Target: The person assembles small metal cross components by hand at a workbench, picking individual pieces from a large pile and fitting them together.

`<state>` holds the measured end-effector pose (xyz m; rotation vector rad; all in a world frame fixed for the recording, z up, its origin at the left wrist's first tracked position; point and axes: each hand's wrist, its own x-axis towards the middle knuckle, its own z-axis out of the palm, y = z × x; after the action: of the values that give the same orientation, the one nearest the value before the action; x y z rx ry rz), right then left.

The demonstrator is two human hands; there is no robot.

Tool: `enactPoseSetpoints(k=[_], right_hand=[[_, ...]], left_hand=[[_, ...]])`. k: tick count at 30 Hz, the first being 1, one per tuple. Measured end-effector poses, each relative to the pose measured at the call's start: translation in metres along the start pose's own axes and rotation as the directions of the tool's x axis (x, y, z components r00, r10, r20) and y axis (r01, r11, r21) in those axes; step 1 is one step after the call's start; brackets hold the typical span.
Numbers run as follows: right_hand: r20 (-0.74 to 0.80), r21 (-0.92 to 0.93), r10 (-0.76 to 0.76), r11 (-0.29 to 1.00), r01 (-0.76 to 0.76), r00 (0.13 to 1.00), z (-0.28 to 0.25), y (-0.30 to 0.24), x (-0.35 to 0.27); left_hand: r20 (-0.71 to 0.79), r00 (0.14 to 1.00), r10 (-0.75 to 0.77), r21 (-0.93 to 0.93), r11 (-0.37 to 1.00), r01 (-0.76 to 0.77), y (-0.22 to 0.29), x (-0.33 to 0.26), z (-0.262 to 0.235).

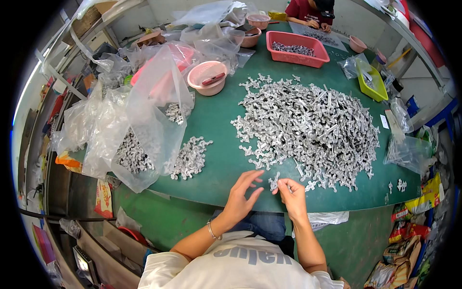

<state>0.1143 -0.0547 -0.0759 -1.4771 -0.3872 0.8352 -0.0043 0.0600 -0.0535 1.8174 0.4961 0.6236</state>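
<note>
From where I stand, the person in the cream short-sleeved shirt has both forearms reaching forward, elbows bent outward. The left hand, a silver-coloured bangle at its wrist, is loosely spread with fingers curved and thumb apart – it holds nothing. Just beside it, the right hand is bent inward, thumb and fingertips pinched on a small, lobed, silver-grey metal piece above the near edge of the dark green surface. Beyond the right hand spreads a broad heap of similar silver-grey pieces; a smaller pile lies to the left. Farther off stand a round pale-pink plastic basket and a rectangular pink plastic tray – then a co-worker in dark red.
</note>
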Motion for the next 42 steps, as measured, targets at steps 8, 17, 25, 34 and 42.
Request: enactPoseSetpoints(k=[8,17,25,34,42], right_hand=[[0.041,0.028,-0.187,0.982,0.186,0.982,0.007,-0.032,-0.035],[-0.035,-0.193,-0.35,0.921,0.337,0.936,0.004,-0.053,-0.061],[-0.066,-0.196,-0.463,0.874,0.444,0.884,-0.001,-0.066,-0.061],[0.075,-0.047,-0.379,0.923,0.383,0.922,-0.009,-0.058,-0.068],[-0.029,0.143,-0.231,0.962,0.233,0.972,-0.004,-0.06,-0.082]], left_hand=[[0.191,0.976,0.103,-0.24,0.969,-0.055,0.015,-0.003,-0.004],[0.149,0.988,-0.034,-0.525,0.844,0.109,0.043,-0.011,-0.005],[0.255,0.966,-0.05,-0.558,0.808,0.19,0.053,-0.013,-0.008],[0.483,0.838,-0.254,-0.751,0.373,0.545,0.055,-0.019,-0.002],[0.558,0.805,-0.202,-0.733,0.334,0.592,0.057,-0.019,-0.002]])
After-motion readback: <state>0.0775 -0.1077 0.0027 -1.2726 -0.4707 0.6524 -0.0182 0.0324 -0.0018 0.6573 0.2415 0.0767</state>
